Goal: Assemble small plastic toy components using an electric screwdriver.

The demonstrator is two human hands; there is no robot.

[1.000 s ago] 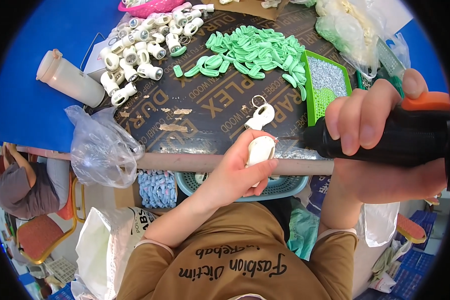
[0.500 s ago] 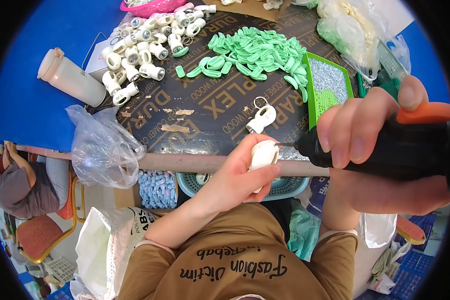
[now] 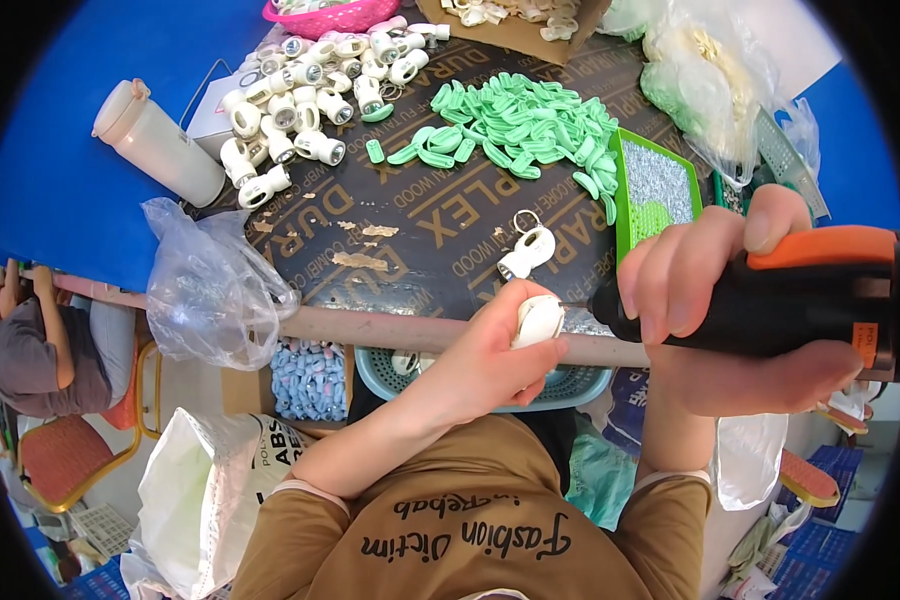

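My left hand [image 3: 498,362] is closed around a small white plastic flashlight body [image 3: 540,322], above the table's front edge. My right hand [image 3: 685,285] grips a black and orange electric screwdriver [image 3: 820,300] lying level. Its thin bit points left at the upper right end of the white body; whether it touches cannot be made out. Just beyond, on the dark board, lies a single white flashlight [image 3: 530,252] with a key ring. A bright green tray [image 3: 622,215] of small silvery screws stands beyond my right hand.
Green plastic pieces [image 3: 540,125] are heaped mid-table, white flashlights [image 3: 305,90] at the far left. A white bottle [image 3: 160,145] and a clear bag [image 3: 210,290] lie left. Below the edge are a blue-grey basket [image 3: 570,385] and a box of blue pieces [image 3: 310,380].
The white body has turned slightly in my left hand, and the screwdriver has tilted a little. The table scene sits lower in the picture.
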